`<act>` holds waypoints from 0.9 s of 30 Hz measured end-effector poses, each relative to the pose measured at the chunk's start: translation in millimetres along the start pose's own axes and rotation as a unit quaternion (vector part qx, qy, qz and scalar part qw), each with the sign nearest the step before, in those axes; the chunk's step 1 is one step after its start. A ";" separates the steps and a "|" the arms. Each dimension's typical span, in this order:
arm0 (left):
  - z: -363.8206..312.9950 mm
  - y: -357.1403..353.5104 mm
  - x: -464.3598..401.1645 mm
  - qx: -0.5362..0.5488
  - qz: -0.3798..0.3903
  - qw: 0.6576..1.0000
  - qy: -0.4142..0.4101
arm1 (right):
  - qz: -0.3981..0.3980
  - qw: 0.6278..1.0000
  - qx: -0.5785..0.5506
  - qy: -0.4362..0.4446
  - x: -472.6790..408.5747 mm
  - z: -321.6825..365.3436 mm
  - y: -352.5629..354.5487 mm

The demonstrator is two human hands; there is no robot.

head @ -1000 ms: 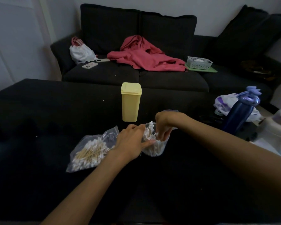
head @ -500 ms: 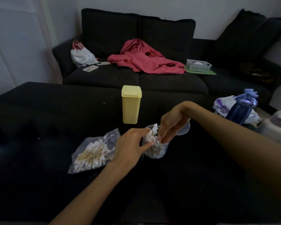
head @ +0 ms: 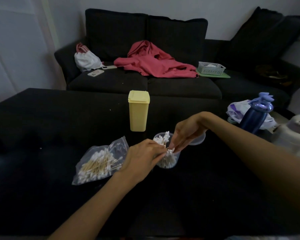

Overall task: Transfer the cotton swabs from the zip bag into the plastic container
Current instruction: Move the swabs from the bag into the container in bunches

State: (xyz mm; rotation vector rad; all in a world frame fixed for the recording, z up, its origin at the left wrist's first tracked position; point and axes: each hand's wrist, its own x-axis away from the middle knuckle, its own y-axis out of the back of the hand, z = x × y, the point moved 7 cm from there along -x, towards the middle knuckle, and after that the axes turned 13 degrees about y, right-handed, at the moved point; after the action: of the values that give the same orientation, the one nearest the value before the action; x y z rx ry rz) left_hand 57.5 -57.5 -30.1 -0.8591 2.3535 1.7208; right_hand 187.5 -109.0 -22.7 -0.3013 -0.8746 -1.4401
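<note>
A clear plastic container (head: 170, 162) stands on the dark table, packed with upright cotton swabs (head: 163, 139) whose white tips stick out above its rim. My left hand (head: 142, 158) wraps the container's left side with its fingers on the swabs. My right hand (head: 187, 132) reaches down from the right, fingertips pinching swabs at the container's mouth. To the left lies the clear zip bag (head: 100, 161) on its side with many wooden-stick swabs inside. The container's clear lid (head: 198, 140) lies behind my right hand, partly hidden.
A tall yellow lidded box (head: 139, 110) stands just behind the container. A blue bottle (head: 255, 115), a white plastic bag (head: 237, 108) and a white appliance (head: 294, 132) sit at the right edge. Behind the table is a dark sofa with a red garment (head: 154, 61) and a basket (head: 211, 67).
My right hand lifted out of the container and now pinches swabs at its mouth. My left hand shifted further over the swabs. The lid came into view behind my right hand.
</note>
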 end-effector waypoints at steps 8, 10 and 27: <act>3.0 4.4 0.8 0.038 -0.023 0.999 0.003 | -0.056 0.995 0.072 0.040 2.5 -2.4 2.8; 4.2 4.8 1.1 0.034 -0.022 0.999 0.003 | -0.063 0.994 0.080 0.043 3.7 -2.8 3.5; 144.8 85.1 61.6 0.034 -0.030 0.943 0.330 | -0.323 0.913 -0.013 0.250 -9.9 54.7 -72.9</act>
State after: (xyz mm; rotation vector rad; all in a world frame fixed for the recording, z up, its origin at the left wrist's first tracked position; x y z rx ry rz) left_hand -70.8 67.0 -34.1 -1.6889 2.6961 1.4695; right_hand 101.9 -76.9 -15.9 0.3735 -0.5428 -2.0165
